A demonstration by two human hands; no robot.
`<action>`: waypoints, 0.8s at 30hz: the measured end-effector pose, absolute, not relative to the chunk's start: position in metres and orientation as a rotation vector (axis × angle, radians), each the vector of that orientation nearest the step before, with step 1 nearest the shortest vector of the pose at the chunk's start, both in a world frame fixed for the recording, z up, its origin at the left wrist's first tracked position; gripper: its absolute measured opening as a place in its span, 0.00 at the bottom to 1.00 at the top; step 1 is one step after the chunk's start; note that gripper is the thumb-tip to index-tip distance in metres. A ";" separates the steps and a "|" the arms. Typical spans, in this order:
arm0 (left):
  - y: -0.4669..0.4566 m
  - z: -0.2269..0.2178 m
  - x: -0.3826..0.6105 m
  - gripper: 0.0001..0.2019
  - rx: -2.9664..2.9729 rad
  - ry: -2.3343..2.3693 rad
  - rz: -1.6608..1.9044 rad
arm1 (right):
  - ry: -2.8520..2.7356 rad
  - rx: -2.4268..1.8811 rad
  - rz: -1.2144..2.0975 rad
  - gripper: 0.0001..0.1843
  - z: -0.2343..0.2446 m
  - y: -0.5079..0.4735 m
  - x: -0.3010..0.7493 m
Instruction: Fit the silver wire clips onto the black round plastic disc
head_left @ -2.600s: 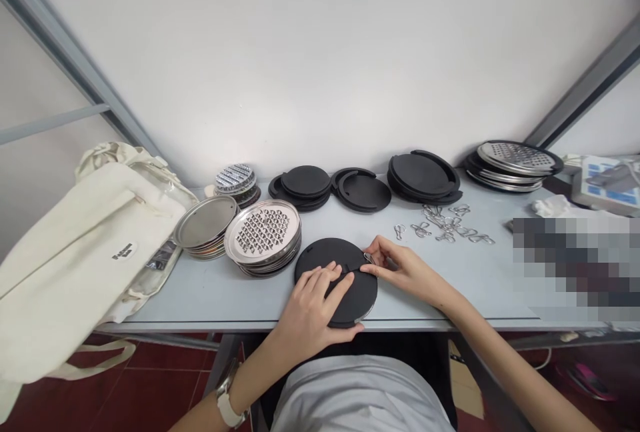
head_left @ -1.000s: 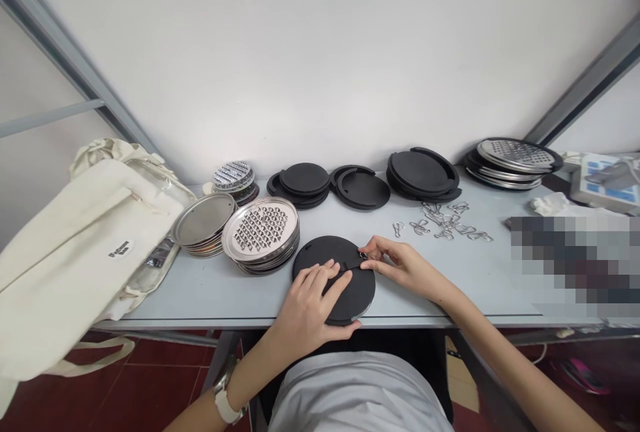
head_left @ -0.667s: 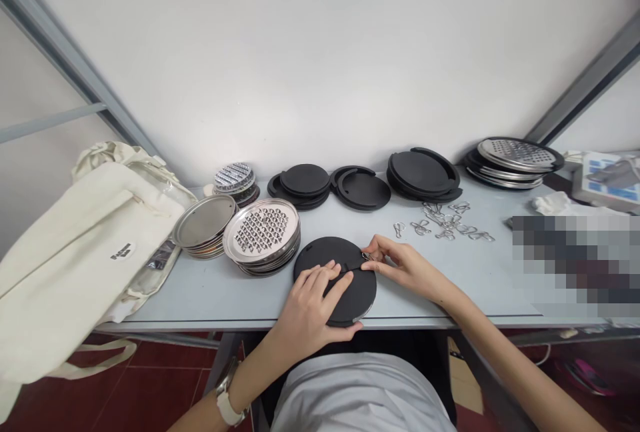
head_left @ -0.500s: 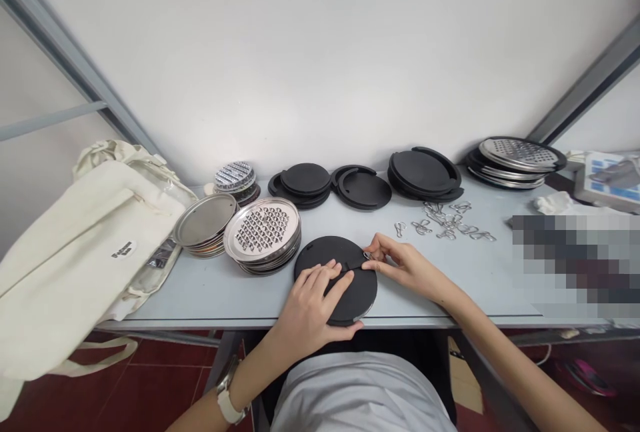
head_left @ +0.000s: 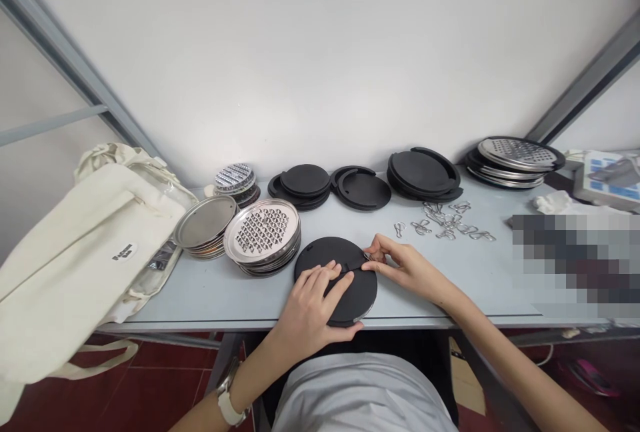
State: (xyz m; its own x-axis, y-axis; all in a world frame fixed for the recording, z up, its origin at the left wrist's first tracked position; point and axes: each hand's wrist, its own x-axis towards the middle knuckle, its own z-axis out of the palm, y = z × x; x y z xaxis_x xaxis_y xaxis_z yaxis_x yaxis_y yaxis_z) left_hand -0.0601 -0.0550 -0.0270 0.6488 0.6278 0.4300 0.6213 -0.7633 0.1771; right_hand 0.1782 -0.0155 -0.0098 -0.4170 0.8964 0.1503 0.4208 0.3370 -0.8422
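Observation:
A round black disc (head_left: 358, 299) lies on a steel plate, whose rim shows at its lower edge. My left hand (head_left: 313, 300) grips the disc at its near side, with the fingers spread over the top and the thumb along the near edge. My right hand (head_left: 400, 270) comes in from the right. Its thumb and forefinger pinch a small metal clip (head_left: 369, 256) at the disc's far right edge. A short black strap (head_left: 351, 264) runs from the clip across the disc, partly hidden by my left fingers.
Along the table (head_left: 200, 302) stand stacks of steel graters (head_left: 263, 231), plain steel plates (head_left: 205, 222) and black discs (head_left: 305, 180). Loose metal clips (head_left: 443, 224) lie beyond my right hand. A cream tote bag (head_left: 85, 252) overhangs the left end.
Both hands stay on the disc. My right fingers shift slightly at the clip, and the view moves a little.

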 end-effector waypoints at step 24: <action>-0.055 -0.026 -0.059 0.33 2.822 1.109 0.707 | -1.890 -1.190 0.867 0.13 -0.012 -0.013 0.179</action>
State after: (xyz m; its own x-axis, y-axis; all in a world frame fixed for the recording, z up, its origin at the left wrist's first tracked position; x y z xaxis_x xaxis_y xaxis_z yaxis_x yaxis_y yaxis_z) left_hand -0.0594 -0.0547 -0.0257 0.6431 0.6522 0.4014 0.6393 -0.7458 0.1876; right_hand 0.1787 -0.0132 -0.0118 -0.3066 0.9252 0.2238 0.4340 0.3451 -0.8322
